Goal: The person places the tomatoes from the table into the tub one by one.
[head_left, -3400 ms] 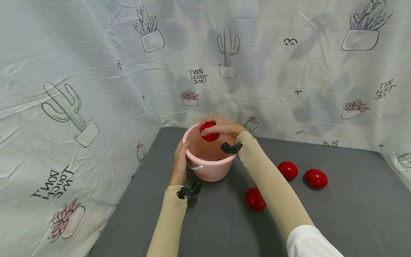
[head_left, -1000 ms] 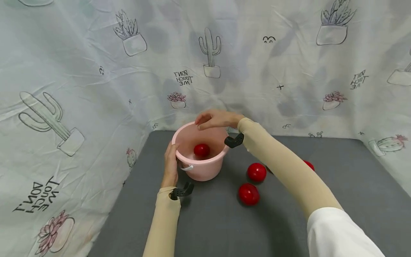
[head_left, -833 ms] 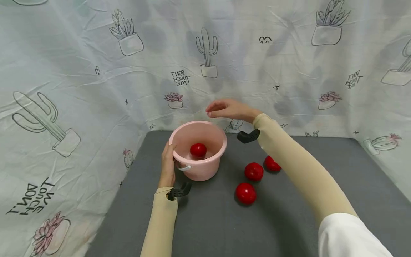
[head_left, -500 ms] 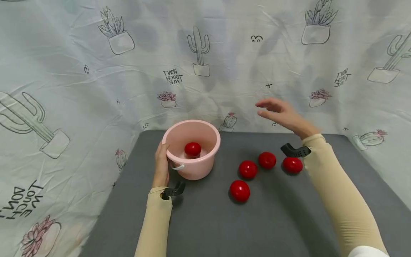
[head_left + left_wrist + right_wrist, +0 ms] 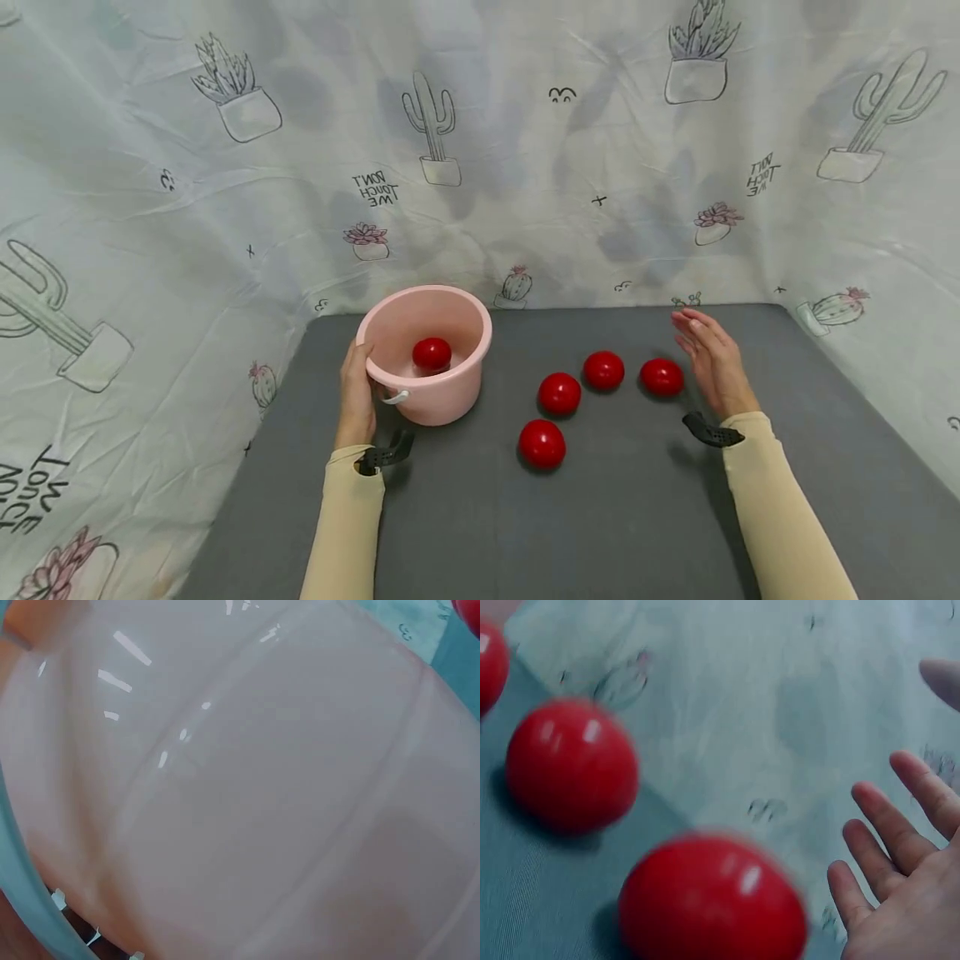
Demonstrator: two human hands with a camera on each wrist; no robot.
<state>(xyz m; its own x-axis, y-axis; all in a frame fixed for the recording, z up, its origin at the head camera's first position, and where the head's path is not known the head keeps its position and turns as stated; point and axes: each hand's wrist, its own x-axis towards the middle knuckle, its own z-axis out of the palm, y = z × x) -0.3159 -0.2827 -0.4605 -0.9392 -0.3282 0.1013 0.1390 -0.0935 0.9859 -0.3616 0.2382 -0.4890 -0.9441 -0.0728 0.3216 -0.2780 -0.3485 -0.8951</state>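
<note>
My left hand (image 5: 355, 396) grips the pink bucket (image 5: 442, 402) at its left rim. The bucket stands upright, and its glossy outer wall (image 5: 225, 787) fills most of the left wrist view. A smooth red tomato-like ball (image 5: 432, 355) lies inside; part of the bucket floor is hidden. To the right, my right hand (image 5: 716, 367) is spread with nothing in it, just beside the rightmost red ball (image 5: 662, 377). In the right wrist view its straight fingers (image 5: 889, 825) are apart from the nearest ball (image 5: 712, 900).
More red balls lie on the grey table between bucket and right hand: one near the front (image 5: 542, 444), one behind it (image 5: 559, 394), one farther back (image 5: 603, 371). A white cactus-print cloth (image 5: 525, 167) stands behind and at both sides.
The right hand has let go of a red ball in the bucket, then swung right and down to the rightmost ball. The left hand still holds the bucket. The head view has turned right.
</note>
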